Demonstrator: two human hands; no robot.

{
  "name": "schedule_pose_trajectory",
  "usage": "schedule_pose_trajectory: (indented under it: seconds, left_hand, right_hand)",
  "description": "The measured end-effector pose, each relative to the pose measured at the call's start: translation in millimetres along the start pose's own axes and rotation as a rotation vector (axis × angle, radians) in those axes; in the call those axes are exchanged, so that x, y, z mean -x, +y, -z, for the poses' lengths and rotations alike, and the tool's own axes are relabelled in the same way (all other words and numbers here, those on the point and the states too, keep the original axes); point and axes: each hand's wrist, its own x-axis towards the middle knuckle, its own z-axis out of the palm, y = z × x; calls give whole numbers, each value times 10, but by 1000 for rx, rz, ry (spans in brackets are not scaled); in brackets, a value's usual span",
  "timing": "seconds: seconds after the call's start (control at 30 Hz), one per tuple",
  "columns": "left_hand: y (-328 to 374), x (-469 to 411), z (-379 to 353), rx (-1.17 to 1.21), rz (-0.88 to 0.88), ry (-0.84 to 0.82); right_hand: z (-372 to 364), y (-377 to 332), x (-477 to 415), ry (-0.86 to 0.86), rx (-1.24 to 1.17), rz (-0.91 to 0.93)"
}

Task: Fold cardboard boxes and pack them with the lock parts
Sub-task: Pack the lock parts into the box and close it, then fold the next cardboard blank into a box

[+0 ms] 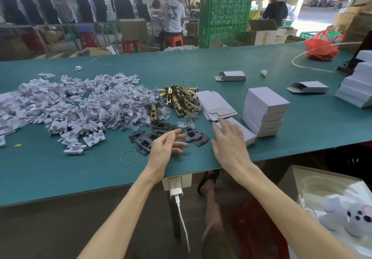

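While both hands reach out over the near part of the green desk, neither one holds anything. The left hand hangs with relaxed, slightly spread fingers just above the black plates, which lie scattered within easy reach at the front. The right hand is flat, its fingers straight and blurred, over a closed white box that lies on its side just beside the stack of folded boxes. Whether the palm touches that box cannot be told.

The supplies run in a band across the desk, and the order looks deliberate. A broad heap of white card inserts sits at the left, then clear bags of small parts, then the brass latches, then a fan of flat box blanks. Finished boxes pile up on the right, so the work probably flows from left to right, each part being picked up in turn.

Two boxes with open flaps lie farther back, apparently not yet filled. A yellow rubber band rests near the left wrist.

The hands seem to be between steps: one box is likely just set aside and the next not yet taken from the blanks.
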Motion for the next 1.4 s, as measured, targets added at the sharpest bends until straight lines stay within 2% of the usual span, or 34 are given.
schedule_pose_trajectory:
  seconds: [0.07, 0.13, 0.53, 0.87, 1.17, 1.27, 1.4]
  left_hand:
    - [-7, 2, -1, -6, -5, 0]
    - [-11, 1, 1, -13, -10, -2]
    - [-18, -1, 5, -46, -3, 3]
    - [-23, -14, 3, -21, -4, -3]
    - [-21, -1, -8, -24, -13, -4]
    - [-23, -1, -8, -31, -10, -1]
    - [-29, 0, -8, -41, -6, 10]
  right_hand:
    - [-49, -123, 31, -53, -229, 56]
    - [-91, -115, -8, -119, -356, 10]
    - [-141, 250, -353, -176, -442, -147]
    - [-148, 402, -355, -195, -395, -121]
    - [-182, 270, -434, -141, -392, -104]
    - [-174, 191, -554, -103, -334, -73]
    - [-137, 153, -864, -111, -143, -43]
